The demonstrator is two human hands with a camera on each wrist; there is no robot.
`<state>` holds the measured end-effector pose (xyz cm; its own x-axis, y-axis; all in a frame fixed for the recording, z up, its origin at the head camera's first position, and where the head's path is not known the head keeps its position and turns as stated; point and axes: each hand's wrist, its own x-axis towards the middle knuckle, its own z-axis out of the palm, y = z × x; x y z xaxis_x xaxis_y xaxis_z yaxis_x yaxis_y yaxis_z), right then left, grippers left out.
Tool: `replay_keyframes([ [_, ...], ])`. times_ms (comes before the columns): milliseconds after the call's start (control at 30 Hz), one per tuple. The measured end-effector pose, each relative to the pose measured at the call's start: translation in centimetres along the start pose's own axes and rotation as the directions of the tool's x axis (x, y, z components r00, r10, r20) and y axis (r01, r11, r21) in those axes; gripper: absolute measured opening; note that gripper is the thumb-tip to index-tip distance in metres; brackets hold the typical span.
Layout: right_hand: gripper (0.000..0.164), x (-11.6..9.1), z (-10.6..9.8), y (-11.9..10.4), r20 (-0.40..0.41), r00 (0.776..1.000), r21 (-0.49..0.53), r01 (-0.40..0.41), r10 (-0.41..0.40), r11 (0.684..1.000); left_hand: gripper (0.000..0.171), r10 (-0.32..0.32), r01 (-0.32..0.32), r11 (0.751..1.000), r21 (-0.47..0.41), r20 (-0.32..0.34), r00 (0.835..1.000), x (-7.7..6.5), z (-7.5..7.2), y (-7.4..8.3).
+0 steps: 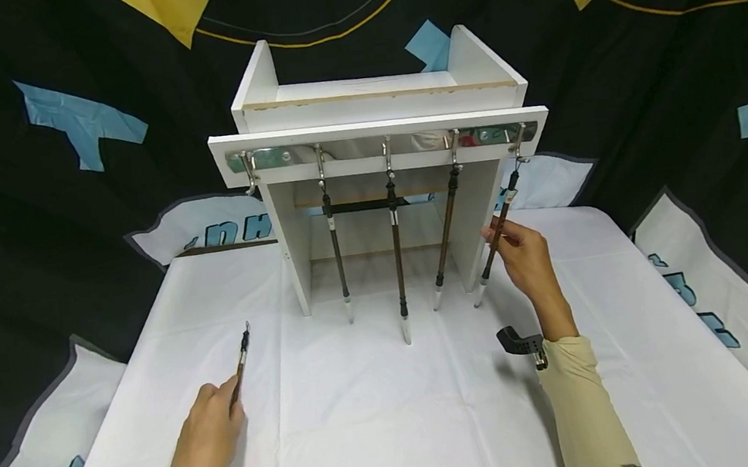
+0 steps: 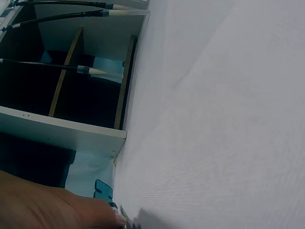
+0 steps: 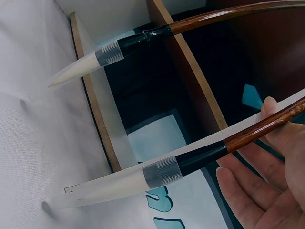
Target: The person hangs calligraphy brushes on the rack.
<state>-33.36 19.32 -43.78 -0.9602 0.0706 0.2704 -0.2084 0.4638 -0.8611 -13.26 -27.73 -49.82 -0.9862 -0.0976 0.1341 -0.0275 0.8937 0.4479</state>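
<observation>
My left hand (image 1: pixel 205 433) grips a calligraphy brush (image 1: pixel 243 352) with a thin loop at its top end. The brush's capped tip points back toward me, below the hand. In the left wrist view the fingers show at the lower left. My right hand (image 1: pixel 524 254) is at the rightmost hanging brush (image 1: pixel 501 226), which tilts from its hook. In the right wrist view that brush's brown handle crosses in front of the thumb, with the other fingers (image 3: pixel 248 186) relaxed below it. A clear cap covers its pale bristles (image 3: pixel 121 186).
A white rack (image 1: pixel 383 164) stands at the table's back, its metal strip carrying several hooks. Other capped brushes hang there, including one in the middle (image 1: pixel 397 254); the leftmost hook (image 1: pixel 250 172) is bare. White cloth (image 1: pixel 378 435) covers the table, and black fabric (image 1: pixel 67 248) hangs behind.
</observation>
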Motion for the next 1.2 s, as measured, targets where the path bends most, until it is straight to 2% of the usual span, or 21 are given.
replay_keyframes([
  [167,0.051,0.0,0.0,0.0,0.002,1.000,0.000,-0.001,0.001,1.000,0.041,-0.027,0.025,0.998,-0.059,-0.032,0.999,-0.3,-0.8,0.1],
  [300,0.052,-0.1,0.0,0.0,0.007,1.000,-0.003,-0.003,0.003,1.000,0.042,0.007,-0.022,0.995,-0.095,-0.152,0.988,-0.6,-1.4,0.4],
  [467,0.051,-0.1,0.0,-0.1,-0.004,1.000,-0.008,-0.005,0.005,1.000,0.042,0.066,-0.106,0.988,-0.115,-0.309,0.949,-0.7,-2.1,1.6],
  [667,0.051,0.0,0.1,0.0,-0.006,1.000,-0.001,0.002,-0.002,1.000,0.046,0.053,-0.136,0.970,-0.201,-0.373,0.926,-0.8,-3.1,3.3],
  [867,0.050,-0.2,0.0,0.0,-0.014,1.000,0.003,0.005,-0.005,1.000,0.052,0.091,-0.239,0.935,-0.261,-0.475,0.875,-0.6,-3.9,4.9],
  [1000,0.049,-0.3,-0.1,-0.1,-0.014,1.000,0.010,0.010,-0.010,1.000,0.057,0.126,-0.302,0.916,-0.265,-0.523,0.843,-0.5,-4.3,5.9],
  [1200,0.050,-0.3,0.2,-0.1,-0.012,1.000,0.013,0.000,0.001,1.000,0.058,0.156,-0.363,0.889,-0.279,-0.562,0.813,-0.1,-4.9,7.4],
])
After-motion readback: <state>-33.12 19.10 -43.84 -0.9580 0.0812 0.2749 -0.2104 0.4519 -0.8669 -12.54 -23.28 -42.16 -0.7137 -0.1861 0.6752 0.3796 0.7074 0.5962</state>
